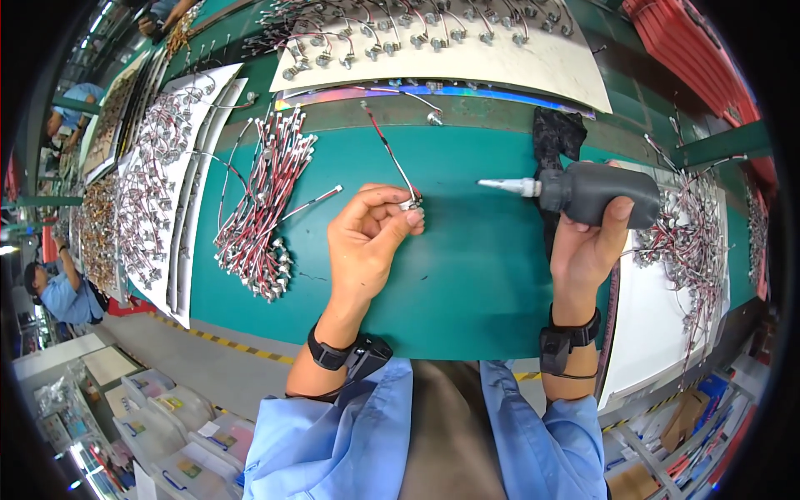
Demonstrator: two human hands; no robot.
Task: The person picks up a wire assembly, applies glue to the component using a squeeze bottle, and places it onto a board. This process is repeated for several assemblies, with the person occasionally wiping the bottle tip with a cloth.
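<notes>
Between the thumb and fingers of my left hand (372, 237) is a small round metal part with a wire lead (388, 148). Its red, black and white wires stick up and away from me toward a small connector. My right hand (585, 254) grips a dark grey squeeze bottle (612, 196) lying on its side. The bottle's pale tapered nozzle (508, 186) points left toward the held part, with a gap between them. On the green mat (467, 283), left of my left hand, lies a bundle of wire leads (267, 200) with white connectors.
A pale board (467, 71) with rows of wired parts stands at the back. More wired parts cover white boards at left (154, 179) and right (667, 308). A black cloth (557, 137) lies behind the bottle. Another person (67, 292) is at far left, and plastic bins (179, 412) stand lower left.
</notes>
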